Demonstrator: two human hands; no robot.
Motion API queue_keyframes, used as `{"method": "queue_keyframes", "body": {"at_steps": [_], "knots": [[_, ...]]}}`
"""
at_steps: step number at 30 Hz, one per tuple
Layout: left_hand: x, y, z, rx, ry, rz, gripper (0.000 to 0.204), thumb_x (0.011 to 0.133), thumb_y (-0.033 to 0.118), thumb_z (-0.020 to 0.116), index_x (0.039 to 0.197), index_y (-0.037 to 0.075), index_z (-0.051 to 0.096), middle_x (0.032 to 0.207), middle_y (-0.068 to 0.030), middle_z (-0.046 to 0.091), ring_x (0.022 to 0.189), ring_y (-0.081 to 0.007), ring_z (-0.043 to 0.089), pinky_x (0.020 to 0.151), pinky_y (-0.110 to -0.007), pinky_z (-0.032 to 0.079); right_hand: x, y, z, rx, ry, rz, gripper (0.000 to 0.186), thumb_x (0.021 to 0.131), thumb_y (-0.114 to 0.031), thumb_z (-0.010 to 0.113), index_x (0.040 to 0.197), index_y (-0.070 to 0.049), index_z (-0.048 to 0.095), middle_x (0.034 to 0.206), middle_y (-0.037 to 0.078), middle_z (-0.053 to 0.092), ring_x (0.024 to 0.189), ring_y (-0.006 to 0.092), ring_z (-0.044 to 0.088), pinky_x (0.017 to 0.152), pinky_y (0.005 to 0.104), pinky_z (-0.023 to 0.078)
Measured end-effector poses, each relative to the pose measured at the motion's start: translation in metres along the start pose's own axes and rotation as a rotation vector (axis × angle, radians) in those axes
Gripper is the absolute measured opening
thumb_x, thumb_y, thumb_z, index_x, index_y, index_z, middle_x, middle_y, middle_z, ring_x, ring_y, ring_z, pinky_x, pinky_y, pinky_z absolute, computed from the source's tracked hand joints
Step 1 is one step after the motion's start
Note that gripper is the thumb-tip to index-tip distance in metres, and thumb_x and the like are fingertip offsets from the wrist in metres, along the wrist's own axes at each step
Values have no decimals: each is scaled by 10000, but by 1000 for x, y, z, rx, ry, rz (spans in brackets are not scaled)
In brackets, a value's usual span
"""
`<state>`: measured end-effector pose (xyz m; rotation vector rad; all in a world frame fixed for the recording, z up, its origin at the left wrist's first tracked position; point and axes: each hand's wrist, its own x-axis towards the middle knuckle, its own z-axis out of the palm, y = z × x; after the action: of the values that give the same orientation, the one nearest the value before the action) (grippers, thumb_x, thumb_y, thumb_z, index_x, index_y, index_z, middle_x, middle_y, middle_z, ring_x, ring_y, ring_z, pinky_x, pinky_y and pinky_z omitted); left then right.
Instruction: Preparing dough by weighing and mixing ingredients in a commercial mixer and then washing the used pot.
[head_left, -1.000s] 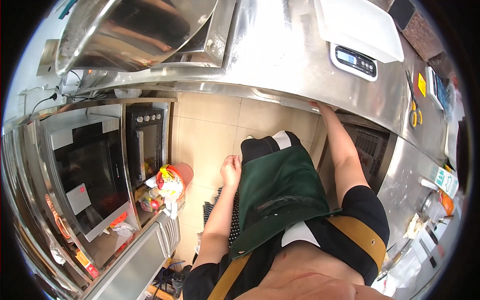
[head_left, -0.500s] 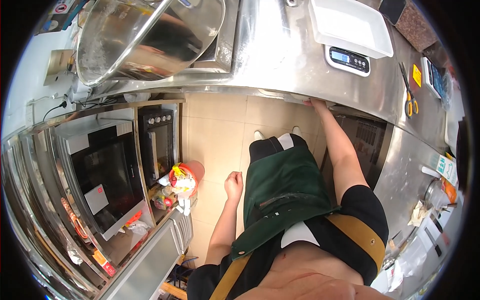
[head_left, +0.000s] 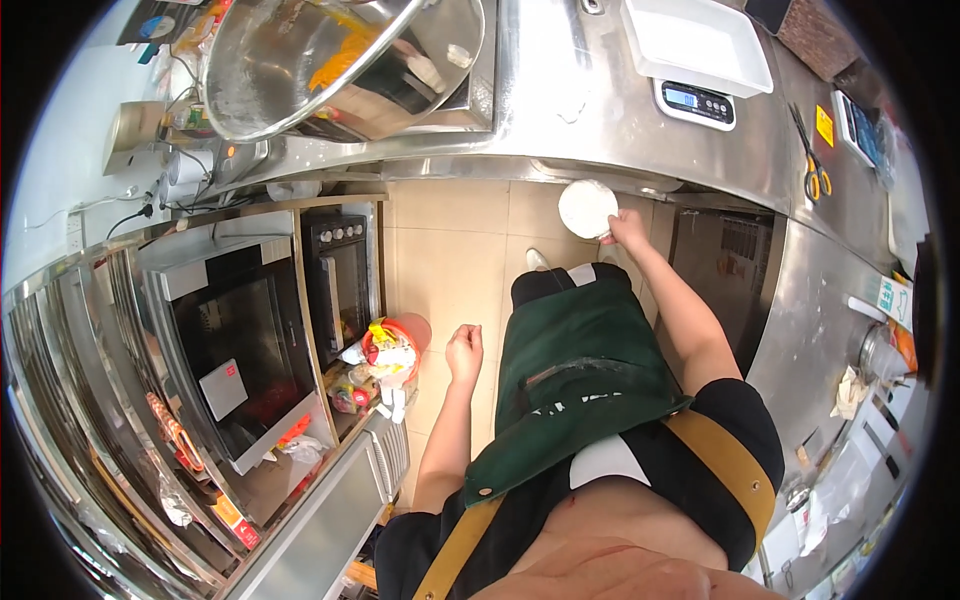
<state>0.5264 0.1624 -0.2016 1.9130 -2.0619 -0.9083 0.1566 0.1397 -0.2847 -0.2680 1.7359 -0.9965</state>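
Note:
My right hand (head_left: 627, 230) grips the side of a small round cup of white powder (head_left: 587, 208). It hangs just in front of the steel counter's near edge, above the floor. The powder fills the cup's mouth, and its handle, if any, is hidden by my fingers. My left hand (head_left: 464, 352) hangs at my left side with its fingers curled in, holding nothing visible. On the counter ahead stand a white plastic tub (head_left: 690, 45) and a digital scale (head_left: 694, 103); the tub overlaps the scale's far part.
A large metal bowl (head_left: 240, 95) with orange-yellow matter inside leans at the far left. Orange-handled scissors (head_left: 815, 180) lie on the right counter. Ovens (head_left: 235, 350) line the left side, beside a full red bin (head_left: 412, 335). The steel counter edge (head_left: 480, 170) runs ahead.
My right hand has come out from beneath the counter edge, bringing the cup of white powder into view. My left hand has risen slightly. The view has shifted a little.

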Motion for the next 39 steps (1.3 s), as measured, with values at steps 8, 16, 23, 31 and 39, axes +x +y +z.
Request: {"method": "queue_keyframes", "body": {"at_steps": [8,16,23,31,39], "knots": [[0,-5,-30,-15,-27,48,206,775,203,563,696,13,569,618,-130,567,555,-268,555,530,-354,432,-82,-82,-2,-17,-56,2,186,761,-13,414,788,115,546,648,176,595,511,202,596,418,263,500],[5,5,-30,10,-81,37,219,775,226,564,708,18,576,610,-130,575,554,-269,566,533,-355,439,-112,-219,-59,-35,43,-125,184,805,-77,448,780,58,572,646,113,602,513,148,581,425,228,488],[5,27,-15,-81,-64,-54,236,784,245,558,727,17,582,609,-131,582,566,-268,576,544,-354,445,-89,-326,-135,-136,184,-327,175,758,-51,436,767,62,570,637,113,597,484,128,575,443,202,496],[-7,25,-5,-90,-20,-191,235,784,248,559,732,20,583,596,-127,574,546,-251,564,548,-337,445,-13,-344,-177,-373,340,-304,188,724,-31,398,717,64,560,620,141,588,486,166,593,432,237,504],[-18,25,-6,-101,31,-271,237,787,240,559,727,11,575,603,-145,580,558,-262,577,558,-349,453,8,-345,-160,-885,480,-404,182,692,-52,440,689,81,565,646,221,588,536,250,616,487,326,508]]}}
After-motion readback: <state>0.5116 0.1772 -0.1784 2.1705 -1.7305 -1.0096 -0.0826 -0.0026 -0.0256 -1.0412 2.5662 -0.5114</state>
